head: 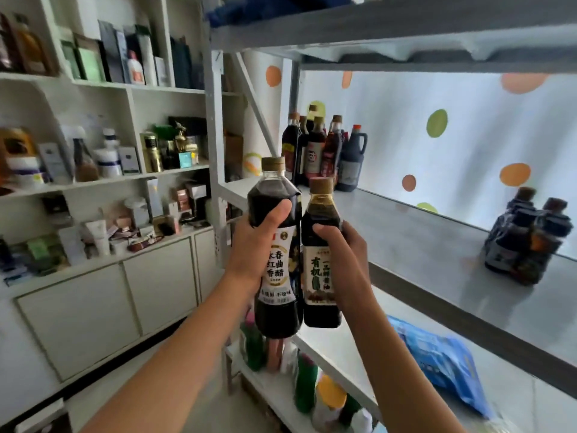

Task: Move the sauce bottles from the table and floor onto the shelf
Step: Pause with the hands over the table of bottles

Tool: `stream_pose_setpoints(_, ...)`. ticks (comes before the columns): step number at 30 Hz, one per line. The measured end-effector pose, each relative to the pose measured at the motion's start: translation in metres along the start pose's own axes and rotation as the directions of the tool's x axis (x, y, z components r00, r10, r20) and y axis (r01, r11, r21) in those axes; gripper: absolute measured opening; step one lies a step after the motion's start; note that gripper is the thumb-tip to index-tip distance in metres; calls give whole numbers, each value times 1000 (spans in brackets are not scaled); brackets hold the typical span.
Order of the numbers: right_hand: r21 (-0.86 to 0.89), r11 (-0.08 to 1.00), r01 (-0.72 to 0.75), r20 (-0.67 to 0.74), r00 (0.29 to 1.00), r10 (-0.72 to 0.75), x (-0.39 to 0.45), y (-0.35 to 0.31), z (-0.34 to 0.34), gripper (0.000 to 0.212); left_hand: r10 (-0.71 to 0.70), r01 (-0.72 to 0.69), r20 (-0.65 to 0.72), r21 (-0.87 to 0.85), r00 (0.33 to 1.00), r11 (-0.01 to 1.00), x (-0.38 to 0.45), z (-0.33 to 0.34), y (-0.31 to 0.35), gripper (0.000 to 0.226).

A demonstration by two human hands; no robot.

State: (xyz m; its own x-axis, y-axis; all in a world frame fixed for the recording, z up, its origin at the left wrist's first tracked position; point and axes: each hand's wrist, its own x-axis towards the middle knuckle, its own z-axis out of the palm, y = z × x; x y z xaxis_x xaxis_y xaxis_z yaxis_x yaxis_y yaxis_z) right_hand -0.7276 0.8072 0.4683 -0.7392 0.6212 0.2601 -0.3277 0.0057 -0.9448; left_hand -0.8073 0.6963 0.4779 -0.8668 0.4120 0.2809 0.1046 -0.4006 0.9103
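Left of the fingers, a white wall unit rises in open compartments crowded with boxes and jars, with closed cabinet doors beneath and pale floor at its foot. Beyond and right of the fingers stands a grey metal rack; its upper board crosses overhead. Behind the rack hangs a pale backdrop dotted orange and green, glowing with diffuse light from behind.

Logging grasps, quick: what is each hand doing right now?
Left hand: grips the round bottle, held upright.
Right hand: grips the square bottle, held upright.
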Motion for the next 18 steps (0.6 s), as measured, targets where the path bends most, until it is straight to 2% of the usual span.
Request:
stream_pose_setpoints(4,21,997,78,-40,996,-77,43,-10,37,9,55,-54,72,-16,996,998,59,-15,19,41)
stream_pose_setpoints(8,15,988,156,-111,982,-153,82,-15,66,14,116,-111,148,-39,982,993,113,-21,32,17)
stream_pose_setpoints(13,6,983,185,-220,959,-180,124,-16,77,17,148,-152,181,8,972,988,171,-13,33,33)
stream_pose_setpoints(18,-22,976,218,-301,929,-214,173,-8,70,20,169,-180,210,37,963,983,218,8,20,25)
